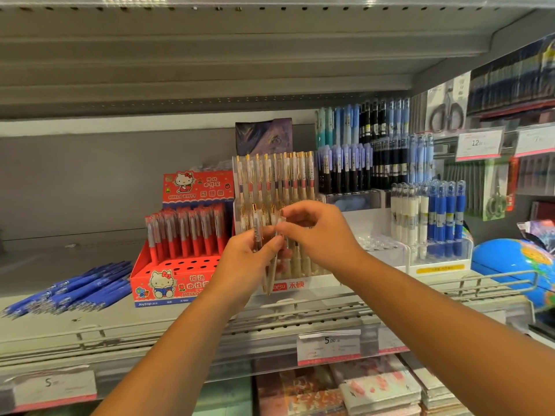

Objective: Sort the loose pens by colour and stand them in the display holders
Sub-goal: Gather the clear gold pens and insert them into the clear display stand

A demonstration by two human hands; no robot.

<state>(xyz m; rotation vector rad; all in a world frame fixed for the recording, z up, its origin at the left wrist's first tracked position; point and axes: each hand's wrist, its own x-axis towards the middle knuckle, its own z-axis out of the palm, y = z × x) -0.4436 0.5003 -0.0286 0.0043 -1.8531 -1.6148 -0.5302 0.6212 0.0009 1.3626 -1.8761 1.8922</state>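
Before clear tiered plastic holder (315,280) on grey metal shelf (90,256): left hand (246,262), fingers curled round bundle of slim translucent gold-clipped pens (257,235); right hand (321,232), fingertips pinching one pen's top. Glossy blue loose pens (75,291) heaped flat at shelf's left.

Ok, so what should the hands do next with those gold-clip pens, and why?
Probably the right hand should lift one pen out of the bunch of gold-clip pens that the left hand grips, to stand it in the clear holder just behind. Its fingers pinch a pen's top, and that holder's pens look the same.
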